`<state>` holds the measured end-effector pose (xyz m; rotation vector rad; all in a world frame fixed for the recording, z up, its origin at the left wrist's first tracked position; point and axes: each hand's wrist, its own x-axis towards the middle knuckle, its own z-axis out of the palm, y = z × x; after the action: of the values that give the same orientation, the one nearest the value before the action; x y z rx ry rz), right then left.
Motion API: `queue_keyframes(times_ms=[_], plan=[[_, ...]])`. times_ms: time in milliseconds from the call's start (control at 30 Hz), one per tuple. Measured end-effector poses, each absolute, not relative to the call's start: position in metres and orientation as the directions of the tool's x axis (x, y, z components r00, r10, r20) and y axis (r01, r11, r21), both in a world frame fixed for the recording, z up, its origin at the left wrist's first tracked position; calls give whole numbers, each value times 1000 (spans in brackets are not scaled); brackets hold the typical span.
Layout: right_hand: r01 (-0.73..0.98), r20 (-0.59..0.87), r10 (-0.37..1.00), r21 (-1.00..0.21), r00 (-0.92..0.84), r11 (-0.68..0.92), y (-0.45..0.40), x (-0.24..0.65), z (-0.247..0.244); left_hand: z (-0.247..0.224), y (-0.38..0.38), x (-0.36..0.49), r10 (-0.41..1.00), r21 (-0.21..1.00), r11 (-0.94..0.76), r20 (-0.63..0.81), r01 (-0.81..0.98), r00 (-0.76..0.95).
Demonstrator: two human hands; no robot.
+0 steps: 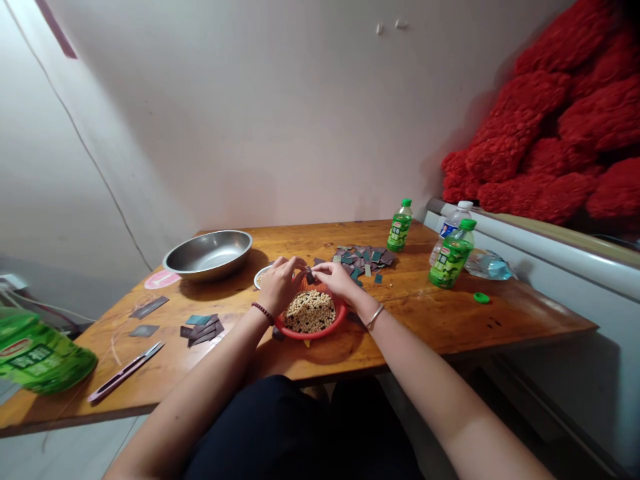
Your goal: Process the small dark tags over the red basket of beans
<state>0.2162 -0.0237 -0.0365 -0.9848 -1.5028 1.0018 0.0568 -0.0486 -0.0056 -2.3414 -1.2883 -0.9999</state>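
My left hand (283,283) and my right hand (336,279) meet above the far rim of a red plastic basket (341,319). Their fingertips pinch a small dark flat piece (310,275) between them. Small round pale beads or beans (310,312), with some dark ones mixed in, lie in the basket. Partly hidden behind my left hand is a white bowl (257,276) with similar pale grains. Just beyond my right hand spreads a pile of dark and teal flat rectangles (367,259).
A wide steel basin (209,256) stands at the back left. More dark rectangles (204,329) and a pink-handled cutting tool (126,371) lie at left, near a large green bottle (43,350). Green-labelled bottles (452,257) (400,227) and a green cap (481,298) are at right.
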Motion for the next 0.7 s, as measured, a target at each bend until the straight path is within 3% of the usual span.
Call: queue_keyframes(times_ms=[700], plan=[[107,361,920,-919,-149,378,-16,217,-48,-7,-48,56,626,76,-571,684,817,374]])
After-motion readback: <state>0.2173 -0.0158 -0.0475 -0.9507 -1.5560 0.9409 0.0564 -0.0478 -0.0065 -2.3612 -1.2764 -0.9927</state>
